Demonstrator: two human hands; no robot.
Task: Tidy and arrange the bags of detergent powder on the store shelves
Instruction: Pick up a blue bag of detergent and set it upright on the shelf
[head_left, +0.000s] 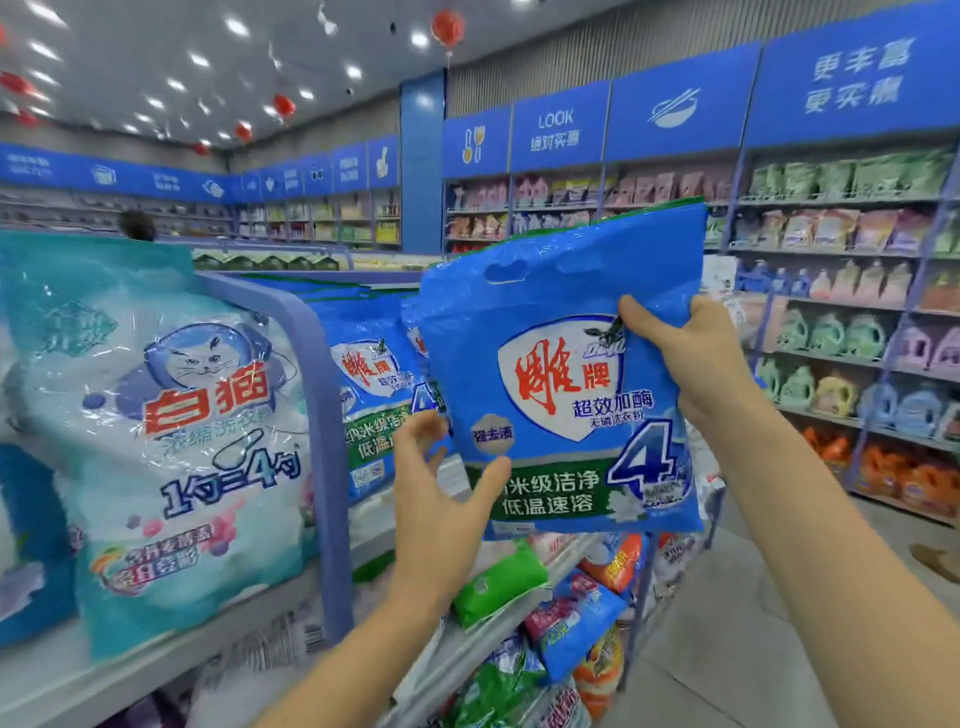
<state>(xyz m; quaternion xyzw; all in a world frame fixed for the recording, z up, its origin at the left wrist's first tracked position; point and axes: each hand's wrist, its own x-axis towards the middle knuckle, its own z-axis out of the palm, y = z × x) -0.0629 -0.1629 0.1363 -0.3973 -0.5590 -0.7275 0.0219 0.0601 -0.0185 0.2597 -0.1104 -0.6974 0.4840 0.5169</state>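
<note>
Right hand grip pinches glossy blue plastic detergent bag upright, left hand grip apart steadying its corner, likely for shelving beside matching bags.

Right hand: only thumb shows on front of blue bag; fingers hidden behind it. Second blue bag on shelf partly covered by held one and by shelf divider. Darker blue bag cut off by left edge. Wall shelves blurred, labels unreadable. Person's head mostly hidden behind aisle. Lower packs cut off by bottom edge.
</note>
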